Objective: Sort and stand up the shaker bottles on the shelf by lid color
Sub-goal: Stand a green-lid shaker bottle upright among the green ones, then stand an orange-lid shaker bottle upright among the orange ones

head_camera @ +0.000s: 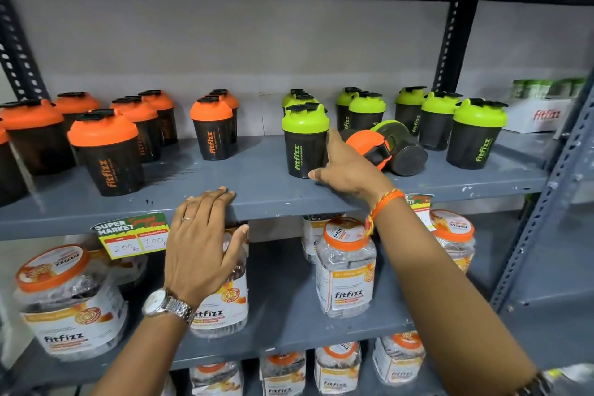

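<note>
On the grey shelf (257, 170) several orange-lid shaker bottles (106, 151) stand upright at the left, and several green-lid bottles (475, 135) stand at the right. One orange-lid bottle (366, 146) lies on its side among the green ones, with a green-lid bottle (401, 151) lying behind it. My right hand (347, 170) reaches between an upright green-lid bottle (305, 141) and the fallen orange one, fingers spread, touching both, gripping neither. My left hand (202, 238) rests flat on the shelf's front edge, fingers apart.
A white fitfizz box (540, 116) sits at the far right of the shelf. Below stand orange-lid jars (347, 267) and a price tag (135, 235) on the shelf edge. Black slotted uprights (453, 42) frame the bay.
</note>
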`<state>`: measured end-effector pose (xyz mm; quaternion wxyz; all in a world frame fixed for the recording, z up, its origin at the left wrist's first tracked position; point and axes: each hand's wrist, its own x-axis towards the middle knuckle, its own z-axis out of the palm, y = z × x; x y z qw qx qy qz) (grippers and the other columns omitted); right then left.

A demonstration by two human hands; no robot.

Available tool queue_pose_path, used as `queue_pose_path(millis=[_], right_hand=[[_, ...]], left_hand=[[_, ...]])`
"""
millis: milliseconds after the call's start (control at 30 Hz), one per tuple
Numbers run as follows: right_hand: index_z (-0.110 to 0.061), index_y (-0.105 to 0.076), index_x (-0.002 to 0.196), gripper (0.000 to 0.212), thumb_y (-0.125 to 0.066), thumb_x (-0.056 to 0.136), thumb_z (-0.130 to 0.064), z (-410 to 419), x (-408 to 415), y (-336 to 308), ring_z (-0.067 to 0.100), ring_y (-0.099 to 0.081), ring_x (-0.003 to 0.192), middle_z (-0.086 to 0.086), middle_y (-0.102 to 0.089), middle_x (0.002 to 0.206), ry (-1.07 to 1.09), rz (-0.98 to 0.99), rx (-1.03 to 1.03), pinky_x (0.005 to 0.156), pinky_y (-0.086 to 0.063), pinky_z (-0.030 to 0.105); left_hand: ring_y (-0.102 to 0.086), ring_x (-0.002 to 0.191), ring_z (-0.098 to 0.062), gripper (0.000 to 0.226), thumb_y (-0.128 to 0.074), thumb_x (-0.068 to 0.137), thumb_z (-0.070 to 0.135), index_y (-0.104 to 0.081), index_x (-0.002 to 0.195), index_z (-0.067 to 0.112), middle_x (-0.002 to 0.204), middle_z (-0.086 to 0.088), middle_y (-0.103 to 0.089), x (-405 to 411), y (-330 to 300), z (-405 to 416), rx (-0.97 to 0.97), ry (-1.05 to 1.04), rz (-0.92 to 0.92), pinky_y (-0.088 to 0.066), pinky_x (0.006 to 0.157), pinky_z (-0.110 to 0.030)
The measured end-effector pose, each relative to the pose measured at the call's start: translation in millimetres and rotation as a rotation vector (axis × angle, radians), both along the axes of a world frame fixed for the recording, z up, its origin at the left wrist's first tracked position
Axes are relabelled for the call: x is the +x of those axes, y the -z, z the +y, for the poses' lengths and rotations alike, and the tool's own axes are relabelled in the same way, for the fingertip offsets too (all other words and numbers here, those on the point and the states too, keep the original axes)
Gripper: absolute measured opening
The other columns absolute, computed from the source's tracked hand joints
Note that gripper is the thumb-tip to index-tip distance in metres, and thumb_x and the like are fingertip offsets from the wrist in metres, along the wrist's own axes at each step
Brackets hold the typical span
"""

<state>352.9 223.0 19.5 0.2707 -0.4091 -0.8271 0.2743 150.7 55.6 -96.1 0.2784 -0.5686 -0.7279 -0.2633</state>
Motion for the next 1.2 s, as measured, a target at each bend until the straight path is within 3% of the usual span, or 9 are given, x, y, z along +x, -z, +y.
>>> queue_pose_path(millis=[100,200,267,400,533,800,1000,1100,1200], right_hand=[[-0.009,-0.042,0.147,0.081,-0.086,0.079,-0.016,-19,20,4,0.031,-0.06,0.124,0.015,-0.062,0.137,0.034,0.084,0.155,0.102,-0.051,0.038],[-0.011,-0.059,0.132,0.071,-0.091,0.071,-0.028,-26,37,14,0.028,-0.059,0.12,0.011,-0.065,0.13,0.245,0.292,0.465,0.101,-0.05,0.038],[-0.014,-0.053,0.135,0.085,-0.09,0.067,-0.047,-22,41,19,0.034,-0.049,0.126,0.011,-0.057,0.137,0.422,0.222,0.622,0.102,-0.044,0.041],[-0.014,-0.035,0.149,0.115,-0.086,0.059,-0.065,-3,33,28,0.044,-0.038,0.135,0.019,-0.039,0.152,0.566,0.004,0.541,0.105,-0.042,0.052],[-0.014,-0.04,0.145,0.104,-0.09,0.063,-0.054,15,29,38,0.047,-0.044,0.125,0.021,-0.044,0.145,0.615,-0.085,0.613,0.097,-0.045,0.053],[-0.012,-0.049,0.14,0.087,-0.086,0.067,-0.041,13,46,39,0.048,-0.046,0.117,0.02,-0.05,0.135,0.603,0.068,0.643,0.09,-0.048,0.053],[-0.021,-0.049,0.139,0.086,-0.082,0.067,-0.055,-34,59,21,0.042,-0.04,0.124,0.014,-0.047,0.133,0.554,0.18,0.63,0.076,-0.046,0.044],[-0.022,-0.054,0.133,0.084,-0.083,0.062,-0.056,-56,58,3,0.038,-0.045,0.118,0.01,-0.05,0.126,0.441,0.233,0.639,0.085,-0.037,0.034],[-0.026,-0.059,0.125,0.079,-0.084,0.057,-0.057,-65,49,-15,0.027,-0.052,0.113,-0.002,-0.05,0.117,0.247,0.329,0.57,0.094,-0.039,0.03]], left_hand=[[-0.052,0.132,-0.028,0.054,-0.046,0.096,0.049,-0.053,0.138,0.016,0.141,-0.007,-0.06,1,1,1,0.012,-0.003,-0.009,-0.029,0.118,-0.045],[-0.052,0.131,-0.028,0.054,-0.045,0.096,0.049,-0.053,0.138,0.016,0.141,-0.007,-0.06,2,2,2,0.012,-0.013,-0.013,-0.028,0.118,-0.045],[-0.052,0.132,-0.029,0.054,-0.046,0.096,0.049,-0.053,0.138,0.016,0.141,-0.007,-0.06,3,2,2,0.007,-0.021,-0.013,-0.027,0.118,-0.045],[-0.052,0.131,-0.029,0.053,-0.045,0.096,0.048,-0.052,0.138,0.016,0.141,-0.007,-0.06,5,1,2,0.002,-0.026,-0.015,-0.028,0.118,-0.045],[-0.053,0.132,-0.028,0.054,-0.044,0.097,0.049,-0.052,0.139,0.016,0.142,-0.007,-0.059,7,0,0,-0.01,-0.029,-0.025,-0.028,0.119,-0.045],[-0.05,0.135,-0.027,0.055,-0.041,0.098,0.05,-0.05,0.142,0.016,0.145,-0.006,-0.056,5,-2,-3,-0.044,-0.016,0.005,-0.024,0.121,-0.042],[-0.049,0.137,-0.026,0.061,-0.047,0.096,0.049,-0.045,0.147,0.017,0.149,-0.006,-0.054,1,-5,-8,-0.098,-0.007,0.051,-0.028,0.12,-0.043],[-0.05,0.134,-0.027,0.057,-0.047,0.097,0.045,-0.046,0.147,0.018,0.148,-0.006,-0.054,-4,-9,-11,-0.11,0.008,0.058,-0.031,0.118,-0.042],[-0.054,0.13,-0.029,0.054,-0.046,0.098,0.043,-0.05,0.144,0.014,0.142,-0.008,-0.058,-8,-11,-16,-0.092,-0.003,0.024,-0.04,0.112,-0.042]])
